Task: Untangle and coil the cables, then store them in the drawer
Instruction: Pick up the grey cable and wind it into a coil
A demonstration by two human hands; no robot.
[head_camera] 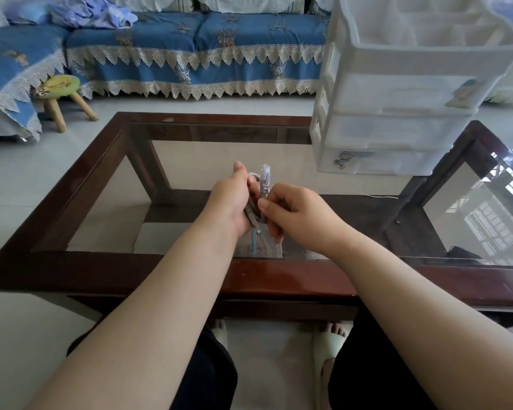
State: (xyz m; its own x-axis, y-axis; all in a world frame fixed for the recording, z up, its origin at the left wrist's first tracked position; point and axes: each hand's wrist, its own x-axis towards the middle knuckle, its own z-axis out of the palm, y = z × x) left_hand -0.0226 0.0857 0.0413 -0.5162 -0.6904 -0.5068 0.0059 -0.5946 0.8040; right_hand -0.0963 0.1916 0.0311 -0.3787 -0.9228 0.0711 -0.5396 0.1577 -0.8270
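— Holding a bundle, is that what the left hand (230, 202) is doing?

— Yes. Its fingers (240, 170) are curled round a folded grey network cable (263, 189), gripping the bundle near its middle, above the glass of the desk (172, 279). The palm faces right, toward the other hand.

— And the right hand (296, 216)?

— It sits just beside the left one, touching the same bundle. Its thumb and forefinger pinch the cable strands from the right side, and the other fingers are curled loosely below.

— Where does the cable end?

— One clear plug (265, 170) stands upright above both hands, between them. Below the hands the strands hang down toward the near edge of the glass, and a light blue strand (253, 242) shows among the grey ones. I cannot tell whether the strands touch the glass.

— Is the drawer close?

— A white plastic drawer unit (397, 113) stands on the far right part of the desk, well apart from the hands. It has several translucent drawers stacked one over another, all pushed in, and an open tray with dividers on top. A small cartoon sticker (342, 161) marks the bottom drawer.

— Anything else around?

— A sofa (190, 54) with a blue cover and lace trim runs along the far side of the room, and a small green wooden stool (62, 90) stands on the floor in front of it, to the left.
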